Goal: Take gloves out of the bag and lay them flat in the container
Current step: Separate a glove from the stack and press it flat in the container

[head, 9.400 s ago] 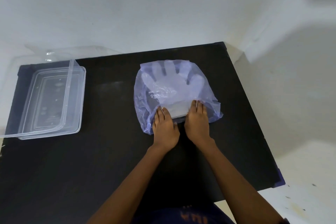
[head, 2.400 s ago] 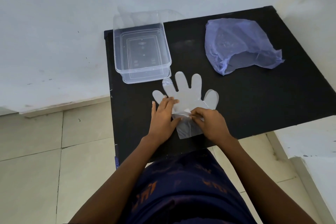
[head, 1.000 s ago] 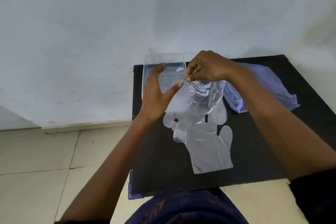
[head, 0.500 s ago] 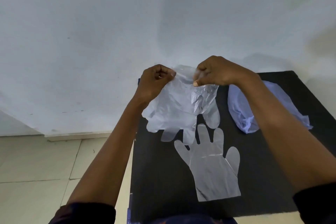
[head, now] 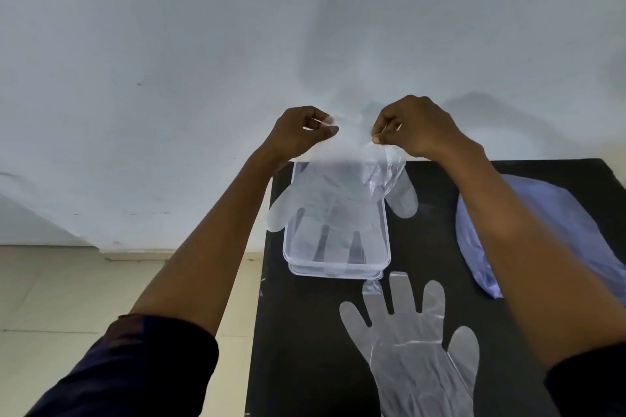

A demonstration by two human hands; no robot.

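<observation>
Black table (head: 305,349) against a pale wall, tiled floor to the left. Left hand (head: 298,134) and right hand (head: 415,127) raised, each with fingers pinched shut on the cuff of a clear held glove (head: 333,210), hanging spread with its fingers down over the transparent container (head: 384,247). Second glove (head: 411,352) flat on the table, nearer than the container. Bluish bag (head: 548,213) crumpled at the right, partly behind the right forearm.

hanging glove (head: 333,200) veils container (head: 387,249), bare table (head: 305,332) left of flat glove (head: 411,349)
</observation>
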